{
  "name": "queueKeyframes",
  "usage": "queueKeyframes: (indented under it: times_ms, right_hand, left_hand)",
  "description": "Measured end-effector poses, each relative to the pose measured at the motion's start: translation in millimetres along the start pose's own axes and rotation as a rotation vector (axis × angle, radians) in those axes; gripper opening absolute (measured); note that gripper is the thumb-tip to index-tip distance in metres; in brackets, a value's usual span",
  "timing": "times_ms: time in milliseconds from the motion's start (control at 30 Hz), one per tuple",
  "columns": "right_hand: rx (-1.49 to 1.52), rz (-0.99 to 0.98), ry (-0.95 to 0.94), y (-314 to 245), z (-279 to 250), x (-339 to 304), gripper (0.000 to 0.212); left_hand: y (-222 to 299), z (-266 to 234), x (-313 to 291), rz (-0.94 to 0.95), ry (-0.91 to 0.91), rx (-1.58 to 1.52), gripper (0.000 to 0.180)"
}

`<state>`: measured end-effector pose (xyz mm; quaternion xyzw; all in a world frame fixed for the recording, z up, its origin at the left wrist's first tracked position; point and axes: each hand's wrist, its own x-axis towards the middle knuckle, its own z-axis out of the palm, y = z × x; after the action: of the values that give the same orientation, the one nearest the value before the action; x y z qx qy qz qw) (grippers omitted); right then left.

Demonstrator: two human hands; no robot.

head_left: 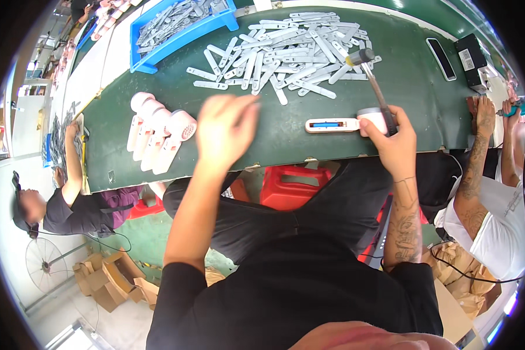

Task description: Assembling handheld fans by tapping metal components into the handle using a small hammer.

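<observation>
Hammer [372,76] sits in our right hand [391,140], which pins the white device [338,125] to the tabletop [274,146]; left hand [224,131] (blurred) hovers open, holding nothing.

A small hammer [372,81] with a grey head and a slim dark handle stands tilted, its head up and far, over the right end of the heap of flat grey strips; the right hand [394,143] grips the handle low down. Under that hand lies a white handheld device [339,124] with a long slim handle pointing left and a blue strip showing in its open side; its pinkish head end is pressed beneath the fingers. It rests flat on the green table, near the front edge. The left hand [224,131], blurred and empty, fingers spread, hovers over the table to the left
</observation>
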<state>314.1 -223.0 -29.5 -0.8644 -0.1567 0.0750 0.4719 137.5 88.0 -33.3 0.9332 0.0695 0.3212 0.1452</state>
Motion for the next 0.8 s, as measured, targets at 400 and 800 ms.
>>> queueKeyframes:
  times_ms: [400,800]
  right_hand:
    - [0.117,-0.029,-0.020,13.2,18.0,-6.7,0.047]
    - [-0.049,-0.152,-0.124,-44.6,66.9,-8.0,0.054]
  left_hand:
    - [39.0,75.7,49.2,-0.030,-0.161,-0.093,0.012]
    - [42.8,-5.3,-17.4,0.046,-0.087,-0.259,0.024]
